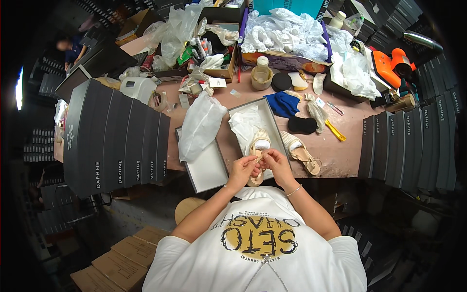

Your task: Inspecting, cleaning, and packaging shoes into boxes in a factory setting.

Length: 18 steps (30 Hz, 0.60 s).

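Note:
A beige sandal [261, 136] with a woven toe, white stuffing inside, lies at the near end of an open shoebox [274, 119]. Over its ankle part, my left hand [242, 170] and my right hand [276, 164] meet with fingertips closed in a pinch. Between them shows a thin beige strap of this sandal; its buckle is too small to make out. The matching sandal [306, 156] rests on the table just right of the box. White tissue paper [245, 122] fills the box's far left part.
Left of the box lies a grey-edged lid [208, 169] under a crumpled white sheet [202, 121]. Rows of dark shoeboxes stand at left [104, 141] and right [408, 146]. Farther back are a blue cloth [283, 104], black pad [301, 125], yellow-handled tool [335, 131] and paper-filled box [287, 59].

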Each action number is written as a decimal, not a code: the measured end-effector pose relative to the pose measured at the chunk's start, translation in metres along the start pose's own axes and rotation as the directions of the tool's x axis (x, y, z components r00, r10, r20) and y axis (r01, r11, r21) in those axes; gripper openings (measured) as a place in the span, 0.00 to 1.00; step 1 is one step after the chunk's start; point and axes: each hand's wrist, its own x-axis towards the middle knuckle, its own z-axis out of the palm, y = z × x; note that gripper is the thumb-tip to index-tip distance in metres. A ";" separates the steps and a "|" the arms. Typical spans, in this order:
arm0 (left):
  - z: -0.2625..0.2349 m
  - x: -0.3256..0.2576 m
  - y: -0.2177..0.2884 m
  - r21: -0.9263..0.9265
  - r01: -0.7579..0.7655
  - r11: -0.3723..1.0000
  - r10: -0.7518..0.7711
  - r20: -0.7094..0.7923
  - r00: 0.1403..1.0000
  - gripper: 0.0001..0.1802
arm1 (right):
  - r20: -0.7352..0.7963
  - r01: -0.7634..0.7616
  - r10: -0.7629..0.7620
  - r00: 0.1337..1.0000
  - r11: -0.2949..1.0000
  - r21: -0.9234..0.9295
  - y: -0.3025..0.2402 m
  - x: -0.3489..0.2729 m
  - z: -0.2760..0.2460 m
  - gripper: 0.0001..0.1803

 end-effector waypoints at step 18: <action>0.007 -0.007 0.010 0.305 -0.091 0.948 0.099 -0.011 0.995 0.18 | 0.017 0.172 -0.174 0.985 0.948 -0.268 -0.003 -0.001 0.004 0.05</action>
